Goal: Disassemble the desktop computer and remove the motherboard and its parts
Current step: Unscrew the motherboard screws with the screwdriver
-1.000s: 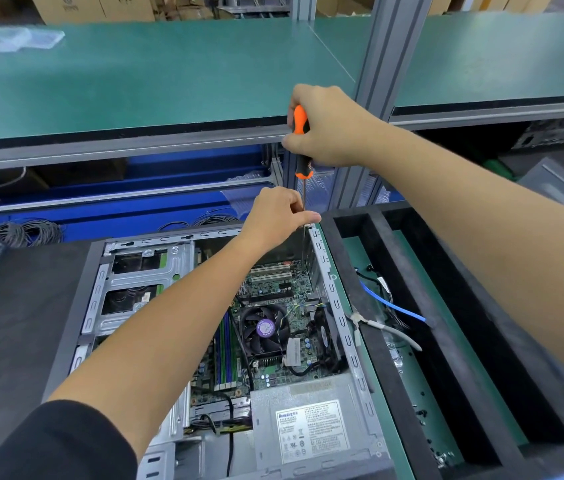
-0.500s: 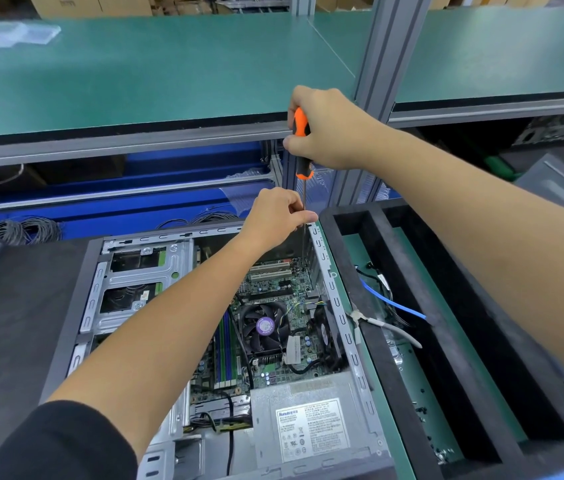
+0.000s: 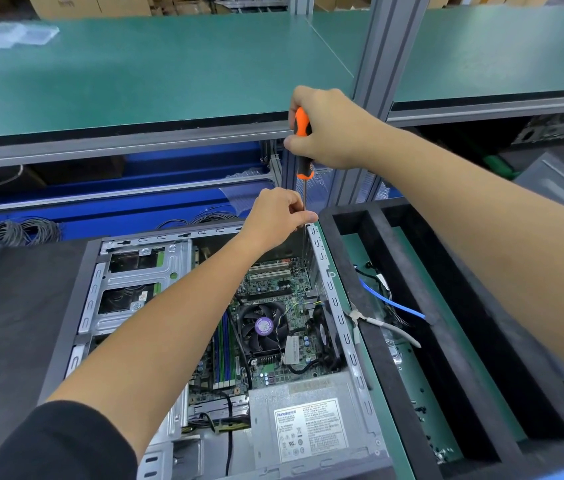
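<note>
Your right hand [image 3: 334, 129] grasps the screwdriver [image 3: 302, 140] handle above the case [image 3: 337, 306]. Your left hand [image 3: 275, 218] pinches its shaft over the case's far corner.

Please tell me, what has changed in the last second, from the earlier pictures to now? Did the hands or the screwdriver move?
Almost nothing changed. The right hand still grips the orange handle of the screwdriver, held upright over the far right corner of the computer case. The left hand still pinches its shaft. Any turning of the screwdriver cannot be seen. The view only shifted slightly.
</note>
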`<state>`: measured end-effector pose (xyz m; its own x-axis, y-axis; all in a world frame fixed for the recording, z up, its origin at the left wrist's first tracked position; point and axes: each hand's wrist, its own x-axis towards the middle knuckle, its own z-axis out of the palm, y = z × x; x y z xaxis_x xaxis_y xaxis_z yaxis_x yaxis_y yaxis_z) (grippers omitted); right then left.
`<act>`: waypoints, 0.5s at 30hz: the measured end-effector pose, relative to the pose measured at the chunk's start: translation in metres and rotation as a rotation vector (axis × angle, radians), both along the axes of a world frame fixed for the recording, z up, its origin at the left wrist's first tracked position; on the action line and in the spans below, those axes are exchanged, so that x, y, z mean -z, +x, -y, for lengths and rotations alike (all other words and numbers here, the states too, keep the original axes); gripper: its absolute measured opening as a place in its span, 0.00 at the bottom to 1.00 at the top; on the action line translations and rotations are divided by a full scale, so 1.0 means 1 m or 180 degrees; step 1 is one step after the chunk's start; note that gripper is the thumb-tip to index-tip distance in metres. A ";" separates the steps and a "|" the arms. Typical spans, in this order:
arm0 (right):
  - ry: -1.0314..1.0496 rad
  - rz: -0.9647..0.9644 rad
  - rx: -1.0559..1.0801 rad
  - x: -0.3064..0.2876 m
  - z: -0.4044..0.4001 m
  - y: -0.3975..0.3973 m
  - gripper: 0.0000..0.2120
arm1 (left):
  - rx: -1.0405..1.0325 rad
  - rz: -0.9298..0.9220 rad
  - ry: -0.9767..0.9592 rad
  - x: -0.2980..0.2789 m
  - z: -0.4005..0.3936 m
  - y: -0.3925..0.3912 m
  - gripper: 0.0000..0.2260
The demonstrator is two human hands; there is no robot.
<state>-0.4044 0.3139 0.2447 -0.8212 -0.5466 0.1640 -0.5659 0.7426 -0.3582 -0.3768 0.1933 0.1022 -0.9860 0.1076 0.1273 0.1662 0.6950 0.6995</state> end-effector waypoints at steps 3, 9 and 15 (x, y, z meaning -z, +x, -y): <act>-0.0012 -0.0026 -0.0003 0.001 -0.001 -0.001 0.09 | 0.0002 -0.0023 -0.0003 0.000 -0.001 -0.001 0.13; -0.0024 -0.0043 0.0009 0.003 -0.003 -0.002 0.09 | 0.0003 -0.0016 -0.0023 0.002 0.000 -0.001 0.13; -0.0066 -0.0084 -0.0033 0.001 -0.002 -0.002 0.08 | 0.0003 -0.0041 0.0028 0.001 0.002 -0.001 0.13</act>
